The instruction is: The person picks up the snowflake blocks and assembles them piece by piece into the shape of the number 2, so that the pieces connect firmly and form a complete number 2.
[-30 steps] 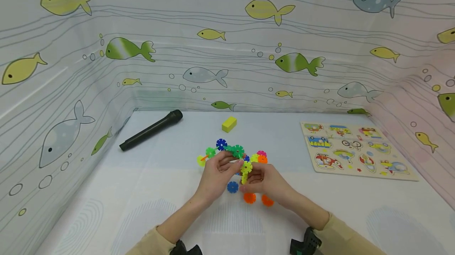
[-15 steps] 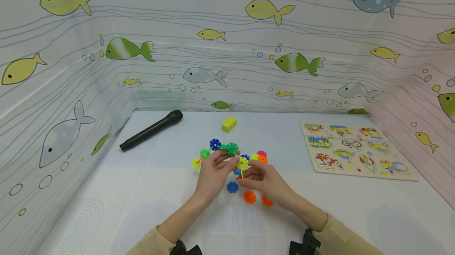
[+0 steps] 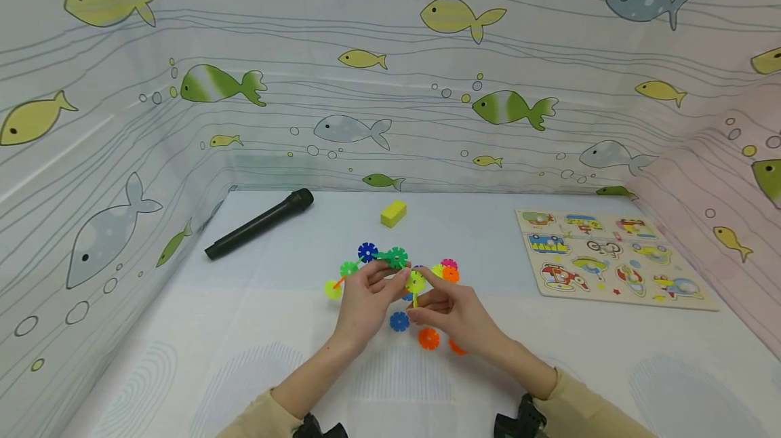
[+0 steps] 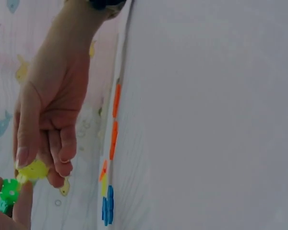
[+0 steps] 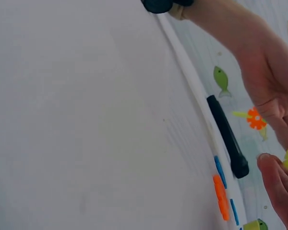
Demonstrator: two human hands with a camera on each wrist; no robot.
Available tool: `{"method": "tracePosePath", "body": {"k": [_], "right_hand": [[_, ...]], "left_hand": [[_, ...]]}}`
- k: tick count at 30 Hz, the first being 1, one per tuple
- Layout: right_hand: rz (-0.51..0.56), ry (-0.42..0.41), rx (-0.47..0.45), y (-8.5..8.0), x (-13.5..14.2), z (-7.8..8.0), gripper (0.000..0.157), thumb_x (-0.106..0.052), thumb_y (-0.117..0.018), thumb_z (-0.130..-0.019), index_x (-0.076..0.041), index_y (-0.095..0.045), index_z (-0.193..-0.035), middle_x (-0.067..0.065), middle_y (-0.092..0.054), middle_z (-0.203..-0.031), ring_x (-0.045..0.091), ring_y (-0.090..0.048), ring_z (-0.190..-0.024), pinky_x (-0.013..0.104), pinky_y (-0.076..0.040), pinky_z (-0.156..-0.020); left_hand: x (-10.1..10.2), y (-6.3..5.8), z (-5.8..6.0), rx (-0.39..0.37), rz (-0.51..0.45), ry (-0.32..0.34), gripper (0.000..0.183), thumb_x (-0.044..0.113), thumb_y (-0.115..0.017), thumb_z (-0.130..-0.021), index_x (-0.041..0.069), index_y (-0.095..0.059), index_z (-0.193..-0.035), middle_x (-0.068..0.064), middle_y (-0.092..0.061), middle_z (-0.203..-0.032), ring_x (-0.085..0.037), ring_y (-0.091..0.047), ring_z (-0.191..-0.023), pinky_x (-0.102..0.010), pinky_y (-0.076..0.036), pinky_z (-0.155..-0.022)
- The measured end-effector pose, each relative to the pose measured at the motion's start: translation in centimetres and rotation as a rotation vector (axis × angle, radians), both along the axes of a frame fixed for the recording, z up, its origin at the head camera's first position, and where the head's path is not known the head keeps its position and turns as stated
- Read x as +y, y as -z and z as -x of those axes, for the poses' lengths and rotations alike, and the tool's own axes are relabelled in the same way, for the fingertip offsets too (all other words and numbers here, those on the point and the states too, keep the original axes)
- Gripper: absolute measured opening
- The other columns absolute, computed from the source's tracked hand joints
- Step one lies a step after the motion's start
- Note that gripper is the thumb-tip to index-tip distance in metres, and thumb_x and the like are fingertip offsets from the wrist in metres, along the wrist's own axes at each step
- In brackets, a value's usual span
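Snowflake-disc chain [image 3: 398,257] partly built, held up nearside of yellow block [image 3: 393,213]: gripped by curled left hand [image 3: 369,295], yellow end pinched by right hand [image 3: 460,312]. Blue disc [image 3: 399,321], orange disc [image 3: 429,338] left unjoined, farther nearside.

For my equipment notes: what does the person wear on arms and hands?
The beige fabric left sleeve and matching beige right sleeve stop short of the ungloved left hand and right hand. A blocky black device sits near each sleeve's end.
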State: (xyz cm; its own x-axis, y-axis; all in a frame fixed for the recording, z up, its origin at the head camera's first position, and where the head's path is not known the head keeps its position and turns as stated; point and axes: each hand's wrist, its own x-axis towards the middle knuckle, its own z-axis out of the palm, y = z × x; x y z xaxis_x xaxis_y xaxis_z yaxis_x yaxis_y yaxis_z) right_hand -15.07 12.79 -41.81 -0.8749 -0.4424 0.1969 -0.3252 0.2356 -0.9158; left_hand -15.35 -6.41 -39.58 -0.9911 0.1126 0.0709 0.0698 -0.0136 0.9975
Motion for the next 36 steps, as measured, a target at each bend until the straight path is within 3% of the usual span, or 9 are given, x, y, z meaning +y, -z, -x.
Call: {"method": "tracePosePath", "body": {"k": [12, 17, 22, 28, 36], "right_hand": [[0.003, -0.038, 0.041, 0.14, 0.28, -0.01, 0.071, -0.012, -0.073, -0.091, 0.005, -0.037, -0.15, 0.012, -0.076, -0.097, 0.015, -0.076, -0.083, 0.024, -0.059, -0.081], [-0.031, -0.019, 0.112, 0.18, 0.24, -0.12, 0.069, -0.016, -0.074, -0.091, 0.005, -0.041, -0.148, 0.007, -0.077, -0.095, 0.013, -0.075, -0.083, 0.024, -0.059, -0.08], [-0.065, 0.007, 0.2, 0.14, 0.26, -0.12, 0.065, -0.02, -0.076, -0.089, 0.002, -0.05, -0.144, 0.004, -0.077, -0.094, 0.012, -0.074, -0.086, 0.024, -0.058, -0.081], [-0.043, -0.033, 0.273, 0.17, 0.54, 0.07, 0.06, -0.015, -0.077, -0.087, 0.005, -0.054, -0.139, 0.008, -0.078, -0.091, 0.014, -0.075, -0.082, 0.026, -0.06, -0.075], [-0.063, -0.028, 0.308, 0.15, 0.63, 0.42, 0.067, -0.015, -0.081, -0.083, 0.003, -0.052, -0.142, 0.007, -0.078, -0.088, 0.011, -0.075, -0.078, 0.026, -0.06, -0.075]], "left_hand": [[0.12, -0.04, -0.27, -0.026, -0.03, 0.026, 0.04, 0.026, -0.07, -0.095, -0.001, -0.062, -0.124, -0.017, -0.071, -0.118, -0.026, -0.072, -0.104, -0.033, -0.059, -0.085], [0.2, -0.07, -0.33, -0.051, -0.062, 0.04, 0.041, 0.026, -0.07, -0.095, -0.003, -0.062, -0.123, -0.018, -0.071, -0.118, -0.027, -0.072, -0.105, -0.039, -0.058, -0.086], [0.22, -0.14, -0.47, -0.048, -0.029, 0.041, 0.041, 0.028, -0.07, -0.095, -0.002, -0.063, -0.122, -0.017, -0.072, -0.117, -0.026, -0.073, -0.101, -0.034, -0.059, -0.083], [0.21, -0.21, -0.57, -0.049, -0.011, 0.056, 0.041, 0.029, -0.07, -0.095, -0.001, -0.064, -0.122, -0.016, -0.073, -0.115, -0.026, -0.074, -0.1, -0.033, -0.059, -0.083], [0.1, -0.24, -0.48, -0.063, -0.004, 0.05, 0.038, 0.027, -0.07, -0.094, -0.001, -0.065, -0.12, -0.016, -0.073, -0.113, -0.026, -0.074, -0.098, -0.031, -0.06, -0.081]]}}
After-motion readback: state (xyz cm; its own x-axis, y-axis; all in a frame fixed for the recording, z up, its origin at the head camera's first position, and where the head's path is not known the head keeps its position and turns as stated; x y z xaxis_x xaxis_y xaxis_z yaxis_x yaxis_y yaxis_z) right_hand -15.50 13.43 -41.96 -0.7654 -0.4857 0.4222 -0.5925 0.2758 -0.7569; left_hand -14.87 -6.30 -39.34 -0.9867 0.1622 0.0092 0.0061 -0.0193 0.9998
